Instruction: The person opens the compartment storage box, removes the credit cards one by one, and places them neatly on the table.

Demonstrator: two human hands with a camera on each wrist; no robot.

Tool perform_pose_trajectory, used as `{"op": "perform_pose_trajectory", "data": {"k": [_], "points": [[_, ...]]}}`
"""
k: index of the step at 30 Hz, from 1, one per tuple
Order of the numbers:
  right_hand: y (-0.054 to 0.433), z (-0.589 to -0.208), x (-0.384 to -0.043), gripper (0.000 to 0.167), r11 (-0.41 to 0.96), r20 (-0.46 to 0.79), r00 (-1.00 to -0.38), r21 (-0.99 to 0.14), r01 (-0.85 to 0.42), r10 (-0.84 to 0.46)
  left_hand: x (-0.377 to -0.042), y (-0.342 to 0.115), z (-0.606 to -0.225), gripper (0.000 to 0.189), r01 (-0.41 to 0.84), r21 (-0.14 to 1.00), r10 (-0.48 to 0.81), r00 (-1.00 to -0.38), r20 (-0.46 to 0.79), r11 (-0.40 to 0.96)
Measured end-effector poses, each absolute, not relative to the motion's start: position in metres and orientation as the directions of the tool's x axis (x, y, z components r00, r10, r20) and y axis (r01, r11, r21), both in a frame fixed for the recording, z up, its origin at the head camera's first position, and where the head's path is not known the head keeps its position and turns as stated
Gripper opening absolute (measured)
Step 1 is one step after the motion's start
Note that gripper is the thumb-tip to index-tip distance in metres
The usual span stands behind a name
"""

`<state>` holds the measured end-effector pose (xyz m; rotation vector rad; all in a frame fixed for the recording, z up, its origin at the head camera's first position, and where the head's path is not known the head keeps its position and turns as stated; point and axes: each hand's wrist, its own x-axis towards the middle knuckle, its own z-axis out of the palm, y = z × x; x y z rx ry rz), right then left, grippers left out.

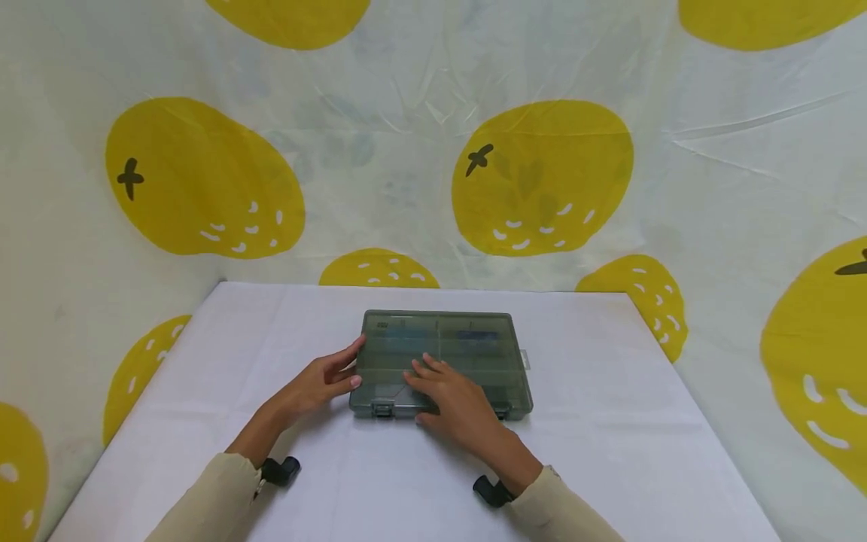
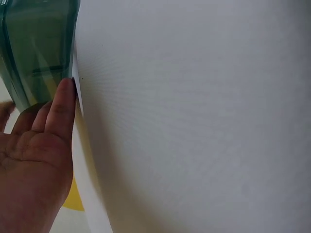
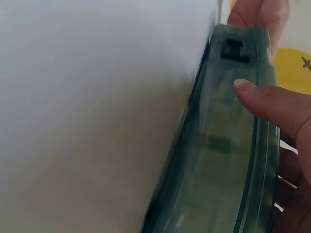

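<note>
A translucent dark green plastic storage box (image 1: 393, 342) lies flat with its lid down, and dim compartment lines show through it. Against its left side rests my left hand (image 1: 308, 388), fingers extended, thumb by the front corner. In the left wrist view those fingers (image 2: 62, 104) touch the box's side. My right hand (image 1: 460, 403) lies across the front of the lid with fingers spread. Its thumb (image 3: 272, 102) reaches over the front wall in the right wrist view, close to a latch (image 3: 236, 50). Another front latch (image 1: 503, 412) is partly hidden by the right hand.
A white cloth-covered table (image 1: 609, 452) carries the box. Behind and beside it hangs a pale sheet (image 1: 379, 181) printed with large yellow fruit. A small clear tab (image 1: 525, 359) sticks out of the box's right side. Black cameras (image 1: 281, 470) sit at both wrists.
</note>
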<state>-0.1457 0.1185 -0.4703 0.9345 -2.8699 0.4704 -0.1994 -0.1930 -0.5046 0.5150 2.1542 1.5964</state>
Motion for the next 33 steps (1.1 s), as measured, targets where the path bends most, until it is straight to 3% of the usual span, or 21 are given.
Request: {"op": "perform_pose_trajectory", "data": {"k": [11, 33], "points": [[0.174, -0.476, -0.134, 0.072, 0.816, 0.258, -0.856, -0.273, -0.510, -0.449, -0.197, -0.200, -0.512, 0.084, 0.051, 0.957, 0.544, -0.831, -0.117, 0.285], [0.193, -0.459, -0.133, 0.055, 0.757, 0.416, -0.752, -0.197, -0.623, -0.511, -0.196, -0.204, -0.513, 0.081, 0.072, 0.962, 0.585, -0.804, -0.101, 0.265]]}}
